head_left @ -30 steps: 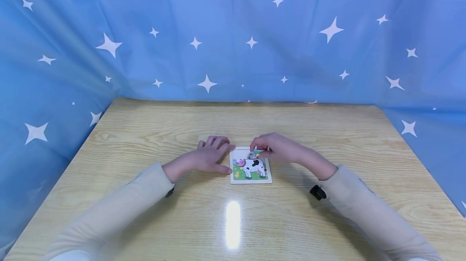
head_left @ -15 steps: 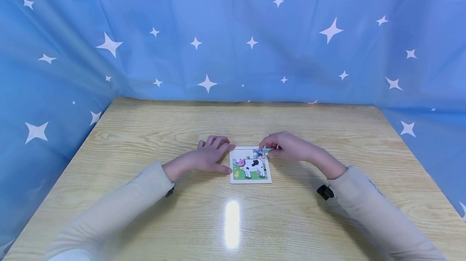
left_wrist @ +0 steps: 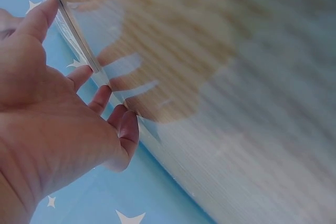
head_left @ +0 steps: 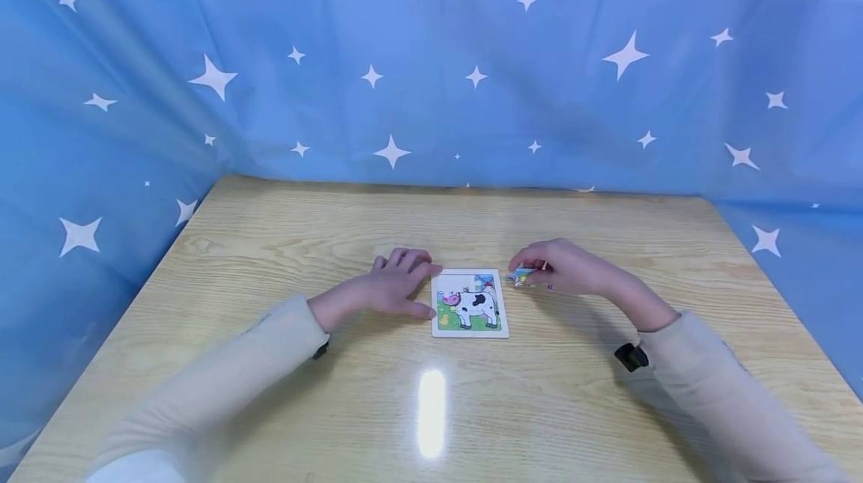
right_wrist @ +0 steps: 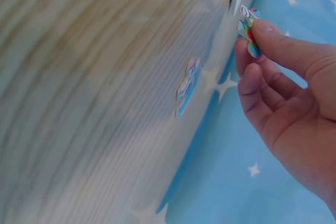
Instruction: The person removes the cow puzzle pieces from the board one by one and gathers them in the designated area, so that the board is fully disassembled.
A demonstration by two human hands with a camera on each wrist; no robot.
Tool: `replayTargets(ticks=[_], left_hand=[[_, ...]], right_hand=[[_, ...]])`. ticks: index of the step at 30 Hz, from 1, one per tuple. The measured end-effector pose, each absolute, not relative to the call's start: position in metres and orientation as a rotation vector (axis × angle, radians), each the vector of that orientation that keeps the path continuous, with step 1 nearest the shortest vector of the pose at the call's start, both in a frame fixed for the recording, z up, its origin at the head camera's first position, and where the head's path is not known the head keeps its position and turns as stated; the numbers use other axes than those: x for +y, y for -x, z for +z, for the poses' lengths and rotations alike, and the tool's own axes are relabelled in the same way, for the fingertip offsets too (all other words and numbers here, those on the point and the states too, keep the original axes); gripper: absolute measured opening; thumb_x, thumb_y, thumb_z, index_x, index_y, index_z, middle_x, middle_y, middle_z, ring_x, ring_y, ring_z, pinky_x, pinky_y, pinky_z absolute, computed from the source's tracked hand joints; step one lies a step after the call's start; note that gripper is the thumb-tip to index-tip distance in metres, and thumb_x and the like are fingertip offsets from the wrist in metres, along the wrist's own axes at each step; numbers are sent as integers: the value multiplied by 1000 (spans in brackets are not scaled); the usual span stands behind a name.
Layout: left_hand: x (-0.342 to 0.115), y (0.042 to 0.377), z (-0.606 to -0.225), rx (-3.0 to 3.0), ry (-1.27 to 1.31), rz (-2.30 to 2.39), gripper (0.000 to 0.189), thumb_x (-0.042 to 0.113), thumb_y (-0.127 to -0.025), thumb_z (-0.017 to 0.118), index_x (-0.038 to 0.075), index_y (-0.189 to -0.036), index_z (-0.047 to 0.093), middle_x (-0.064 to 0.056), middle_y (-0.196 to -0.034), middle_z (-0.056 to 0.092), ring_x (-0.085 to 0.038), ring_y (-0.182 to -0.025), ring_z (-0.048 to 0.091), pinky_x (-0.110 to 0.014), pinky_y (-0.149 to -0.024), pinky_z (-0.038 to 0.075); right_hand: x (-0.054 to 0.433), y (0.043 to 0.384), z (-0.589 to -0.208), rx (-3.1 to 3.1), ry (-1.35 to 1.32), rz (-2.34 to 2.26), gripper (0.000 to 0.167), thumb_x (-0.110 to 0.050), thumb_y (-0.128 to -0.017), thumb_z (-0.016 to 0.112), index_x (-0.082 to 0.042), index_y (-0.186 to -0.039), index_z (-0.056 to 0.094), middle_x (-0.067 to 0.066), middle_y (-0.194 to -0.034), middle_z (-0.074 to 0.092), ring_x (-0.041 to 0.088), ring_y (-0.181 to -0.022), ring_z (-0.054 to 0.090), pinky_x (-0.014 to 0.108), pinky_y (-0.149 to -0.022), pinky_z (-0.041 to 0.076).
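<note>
A square cow jigsaw puzzle (head_left: 470, 311) in a white frame lies mid-table, with a bare white patch at its upper left. My left hand (head_left: 399, 290) rests spread at its left edge; in the left wrist view the thumb and index fingertip touch the frame (left_wrist: 73, 30). To the right of the puzzle, my right hand (head_left: 562, 267) pinches a colourful puzzle piece (right_wrist: 249, 35) between thumb and fingers. Another puzzle piece (right_wrist: 187, 85) lies on the table beside that hand, mostly hidden behind it in the head view.
The wooden table (head_left: 350, 393) ends at a blue curtain (head_left: 431, 93) with white stars behind and at the sides. A bright light reflection (head_left: 431, 412) shows on the tabletop in front of the puzzle.
My right hand has moved from over the puzzle's upper part to its right, a piece in its fingers. The puzzle's blue upper right shows fully now. My left hand stays at the frame.
</note>
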State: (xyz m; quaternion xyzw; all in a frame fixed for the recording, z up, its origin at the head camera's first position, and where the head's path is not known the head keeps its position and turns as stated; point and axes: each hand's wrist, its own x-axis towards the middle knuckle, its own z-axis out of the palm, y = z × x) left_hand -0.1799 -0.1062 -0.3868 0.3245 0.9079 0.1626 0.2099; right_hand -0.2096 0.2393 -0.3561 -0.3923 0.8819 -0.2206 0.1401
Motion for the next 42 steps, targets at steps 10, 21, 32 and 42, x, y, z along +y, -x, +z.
replayTargets(ticks=[10, 21, 32, 42], left_hand=[[-106, 181, -386, 2517, -907, 464, 82, 42, -107, 71, 7, -171, 34, -23, -175, 23, -46, -158, 19, -65, -114, 28], [-107, 184, -387, 2513, -889, 462, 85, 43, -107, 72, 8, -173, 32, -21, -176, 21, -46, -159, 17, -66, -116, 25], [-107, 180, -383, 2521, -897, 452, 84, 44, -107, 72, 9, -173, 33, -21, -175, 23, -45, -159, 19, -65, -115, 27], [-107, 182, -390, 2512, -894, 459, 83, 44, -108, 71, 9, -173, 33, -21, -176, 22, -45, -160, 17, -64, -115, 27]], right_hand=[[262, 210, -356, 2555, 1072, -662, 22, 4, -102, 75, 0, -124, 77, 7, -114, 78, 5, -77, 55, 29, -67, 48], [279, 215, -355, 2563, 1032, -669, 22, 1, -104, 73, 1, -126, 77, 10, -115, 77, 5, -74, 50, 31, -68, 47], [296, 213, -355, 2588, 927, -657, 24, 3, -104, 72, 4, -127, 76, 16, -120, 77, 11, -83, 56, 30, -69, 46], [309, 209, -358, 2587, 838, -683, 28, 1, -105, 71, 6, -132, 75, 20, -127, 75, 10, -76, 48, 31, -68, 42]])
